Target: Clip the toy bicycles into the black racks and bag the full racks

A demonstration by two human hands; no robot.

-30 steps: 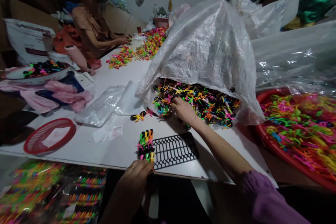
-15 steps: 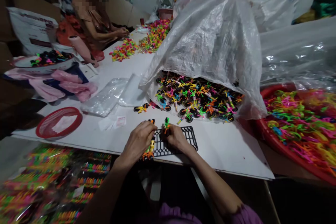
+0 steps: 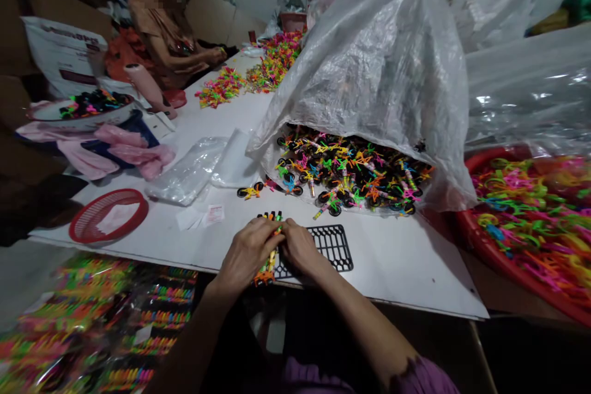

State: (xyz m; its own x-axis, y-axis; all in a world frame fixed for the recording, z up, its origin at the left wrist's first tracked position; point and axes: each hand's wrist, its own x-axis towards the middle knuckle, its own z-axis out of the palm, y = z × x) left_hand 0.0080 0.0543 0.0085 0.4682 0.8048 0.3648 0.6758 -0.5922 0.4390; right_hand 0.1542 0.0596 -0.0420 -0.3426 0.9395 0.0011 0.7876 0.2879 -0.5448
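Observation:
A black plastic grid tray (image 3: 339, 247) lies at the table's front edge. Small toy bicycles (image 3: 265, 274) with orange and yellow parts stand side by side in its left end. My left hand (image 3: 249, 249) is closed over these bicycles, fingertips at their upper part. Against it, my right hand (image 3: 300, 246) pinches a toy bicycle with green parts, mostly hidden by the fingers, at the tray. The two hands' fingertips meet there.
Beyond the tray, a clear plastic bag (image 3: 378, 74) spills many toy bicycles (image 3: 346, 175). A red tub (image 3: 466, 215) of colourful parts stands right, a red basket (image 3: 76, 221) left. Flat plastic bags (image 3: 189, 169) lie mid-table. A co-worker (image 3: 161, 43) sits at far left by coloured piles (image 3: 277, 61).
My right hand has moved left with the green-and-orange toy bicycle, from above the tray's middle to beside my left hand. The view has shifted slightly.

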